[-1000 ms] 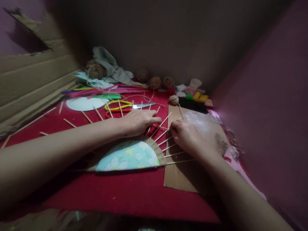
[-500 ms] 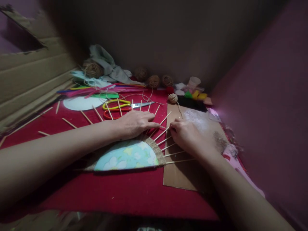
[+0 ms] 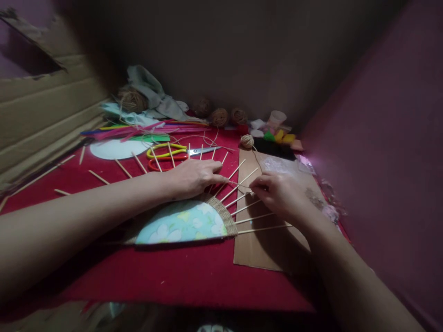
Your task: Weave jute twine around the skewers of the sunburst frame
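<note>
Head view, left hand: left hand (image 3: 195,179) palm down over the pale, thin wooden sticks (image 3: 240,199), index finger extended to the twine; cannot tell whether it grips.
Right hand: right hand (image 3: 277,191), thumb and fingertips pinching thin tan twine (image 3: 244,186) above the sticks.
Half-disc: turquoise floral fabric half-disc (image 3: 183,223) with woven tan rim, on red tabletop (image 3: 173,276), below left hand; right-side sticks overlap flat brown cardboard sheet (image 3: 256,251).
Scissors: yellow-and-red-handled metal scissors (image 3: 204,151), beyond left hand.
</note>
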The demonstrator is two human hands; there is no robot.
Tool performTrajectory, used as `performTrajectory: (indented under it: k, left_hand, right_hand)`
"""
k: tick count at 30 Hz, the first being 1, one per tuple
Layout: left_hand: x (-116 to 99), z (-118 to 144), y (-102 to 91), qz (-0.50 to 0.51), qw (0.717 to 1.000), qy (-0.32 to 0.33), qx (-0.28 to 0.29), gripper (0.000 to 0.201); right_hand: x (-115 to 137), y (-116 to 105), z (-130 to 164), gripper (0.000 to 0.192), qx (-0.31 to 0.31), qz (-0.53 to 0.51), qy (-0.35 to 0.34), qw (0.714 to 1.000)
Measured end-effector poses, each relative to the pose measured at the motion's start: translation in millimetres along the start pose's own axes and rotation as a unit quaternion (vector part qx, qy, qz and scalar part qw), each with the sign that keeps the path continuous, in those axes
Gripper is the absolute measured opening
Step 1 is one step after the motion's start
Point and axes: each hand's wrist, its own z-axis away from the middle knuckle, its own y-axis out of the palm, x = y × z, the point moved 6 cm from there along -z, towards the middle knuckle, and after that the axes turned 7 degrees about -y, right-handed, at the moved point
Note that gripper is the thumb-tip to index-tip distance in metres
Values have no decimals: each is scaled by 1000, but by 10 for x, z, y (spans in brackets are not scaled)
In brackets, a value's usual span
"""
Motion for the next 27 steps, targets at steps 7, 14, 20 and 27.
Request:
performTrajectory:
  k: [7, 14, 20, 27]
  left_hand:
    - [3, 7, -11, 15, 999, -31, 28, 36]
    - [11, 23, 31, 36, 999, -33, 1, 37]
    - [-32, 16, -20, 21, 1000, -2, -5, 35]
    - [36, -168, -225, 130, 983, -124, -40, 31]
  right_hand:
    - [-55, 62, 207, 15, -3, -67, -7, 998]
    - [-9, 101, 234, 18, -10, -71, -23, 997]
    - [-20, 44, 206, 16, -39, -50, -8, 998]
    - [-59, 49, 182, 15, -43, -28, -5, 999]
